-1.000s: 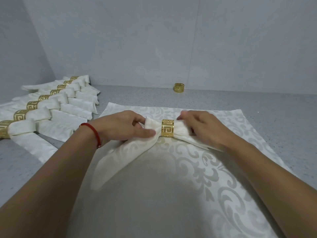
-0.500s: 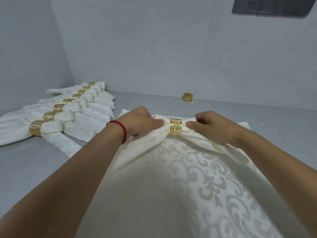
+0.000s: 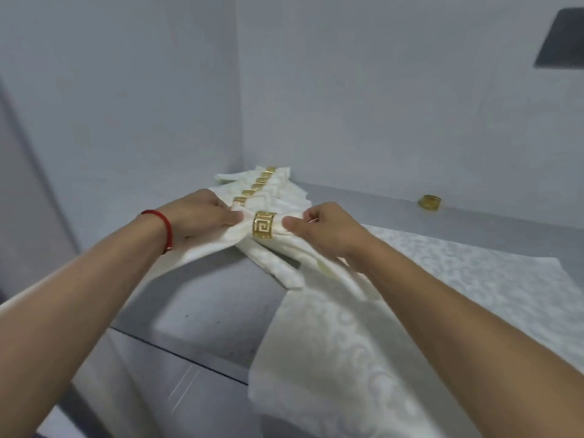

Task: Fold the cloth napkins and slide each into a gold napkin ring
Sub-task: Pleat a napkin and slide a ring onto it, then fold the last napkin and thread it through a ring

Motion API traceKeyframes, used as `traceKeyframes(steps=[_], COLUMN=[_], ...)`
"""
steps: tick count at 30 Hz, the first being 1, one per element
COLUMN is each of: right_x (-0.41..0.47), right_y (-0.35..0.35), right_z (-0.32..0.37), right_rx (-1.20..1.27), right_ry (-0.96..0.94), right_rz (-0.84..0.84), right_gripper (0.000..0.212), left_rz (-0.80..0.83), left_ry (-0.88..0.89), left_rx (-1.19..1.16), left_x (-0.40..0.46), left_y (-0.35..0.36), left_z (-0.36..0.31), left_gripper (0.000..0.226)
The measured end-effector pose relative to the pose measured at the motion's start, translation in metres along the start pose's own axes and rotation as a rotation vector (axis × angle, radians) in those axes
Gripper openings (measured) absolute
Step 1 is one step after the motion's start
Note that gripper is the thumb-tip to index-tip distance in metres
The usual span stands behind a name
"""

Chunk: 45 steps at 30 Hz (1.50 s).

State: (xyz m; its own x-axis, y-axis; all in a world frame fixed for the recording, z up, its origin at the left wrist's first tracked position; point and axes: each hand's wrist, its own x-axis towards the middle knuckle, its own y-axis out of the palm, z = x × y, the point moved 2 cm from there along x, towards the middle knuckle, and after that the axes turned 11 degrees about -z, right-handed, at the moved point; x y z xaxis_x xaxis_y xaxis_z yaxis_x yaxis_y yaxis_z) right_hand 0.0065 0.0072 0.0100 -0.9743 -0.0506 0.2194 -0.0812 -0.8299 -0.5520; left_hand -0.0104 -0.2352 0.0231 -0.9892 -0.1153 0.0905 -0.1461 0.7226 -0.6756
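Napkin: folded into a long cream band, threaded through the ring. Long axis runs left to right between the two sets of fingertips, held just above the counter. Both tails droop toward the viewer from the grip points: the left tail slants down under the left forearm, the right tail falls beneath the right wrist onto the cloth.

Ring: gold, Greek-key pattern, upright around the middle of the napkin, bore in line with the napkin's long axis. It sits between the two hands, the fingertips of each just beside its edges.

Left hand: fingers curled and pinched on the napkin just left of the ring; red cord on the wrist.

Right hand: thumb and fingers closed on the napkin just right of the ring.

Beyond the fingertips: a row of finished napkins, each in a gold ring, running back into the corner. They lie close behind the left fingers; whether they touch the held napkin cannot be told.

Far to the right of the right fingers, by the back wall: one spare ring, alone on the counter.

Surface: grey speckled counter, front edge visible below the left forearm. A large cream damask cloth lies spread under and to the right of the right arm, its near part hanging over the edge.

Room: plain pale walls meeting at a corner behind the row; a dark panel on the right wall, upper edge of view
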Motion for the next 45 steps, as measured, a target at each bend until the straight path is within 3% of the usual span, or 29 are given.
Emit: traceKeyframes(steps=[5,10,13,15,17,19,22,24,27,29,31,35,39,42,45], right_x=[0.007,0.014,0.019,0.023,0.025,0.023,0.014,0.007,-0.002,-0.022,-0.048,-0.098,-0.134,-0.151,-0.174], right_y=[0.082,0.119,0.122,0.125,0.126,0.117,0.075,0.031,-0.051,-0.110,-0.155,-0.205,-0.249,-0.254,-0.232], right_z=[0.023,0.026,0.028,0.026,0.024,0.019,-0.003,-0.030,-0.085,-0.128,-0.165,-0.200,-0.207,-0.194,-0.180], right_rx=[-0.074,-0.426,-0.591,-0.660,-0.660,-0.597,-0.554,-0.578,-0.752,-0.897,-0.945,-0.987,-1.046,-1.192,-1.021], right_ry=[0.051,0.010,-0.041,-0.088,-0.120,-0.135,-0.108,-0.066,0.044,0.221,0.358,0.443,0.615,0.560,0.322], right_rz=[-0.005,-0.147,-0.204,-0.225,-0.228,-0.275,-0.351,-0.395,-0.413,-0.339,-0.233,-0.214,-0.259,-0.233,-0.109], right_gripper=[0.044,0.030,0.029,0.029,0.031,0.035,0.031,0.025,0.021,0.032,0.045,0.050,0.064,0.071,0.071], left_rz=[-0.158,-0.392,-0.482,-0.487,-0.511,-0.594,-0.751,-0.713,-0.494,-0.281,-0.094,0.066,0.228,0.287,0.247], left_ry=[0.013,0.030,0.030,0.060,0.069,0.095,0.298,0.486,0.673,0.663,0.575,0.482,0.581,0.638,0.648], left_rx=[0.183,0.277,0.295,0.285,0.271,0.349,0.417,0.320,0.217,0.240,0.446,0.678,0.719,0.777,0.824], left_x=[0.004,0.012,0.019,0.026,0.027,0.021,-0.007,-0.039,-0.085,-0.115,-0.137,-0.156,-0.129,-0.096,-0.083], left_y=[-0.032,-0.011,-0.002,-0.001,-0.002,0.000,0.013,0.035,0.093,0.141,0.187,0.253,0.293,0.298,0.300], left_z=[0.049,0.084,0.098,0.103,0.104,0.101,0.067,0.028,-0.029,-0.065,-0.090,-0.125,-0.152,-0.159,-0.159], left_gripper=[0.038,0.041,0.044,0.031,0.018,0.027,0.026,0.030,0.021,0.031,0.053,0.068,0.063,0.060,0.059])
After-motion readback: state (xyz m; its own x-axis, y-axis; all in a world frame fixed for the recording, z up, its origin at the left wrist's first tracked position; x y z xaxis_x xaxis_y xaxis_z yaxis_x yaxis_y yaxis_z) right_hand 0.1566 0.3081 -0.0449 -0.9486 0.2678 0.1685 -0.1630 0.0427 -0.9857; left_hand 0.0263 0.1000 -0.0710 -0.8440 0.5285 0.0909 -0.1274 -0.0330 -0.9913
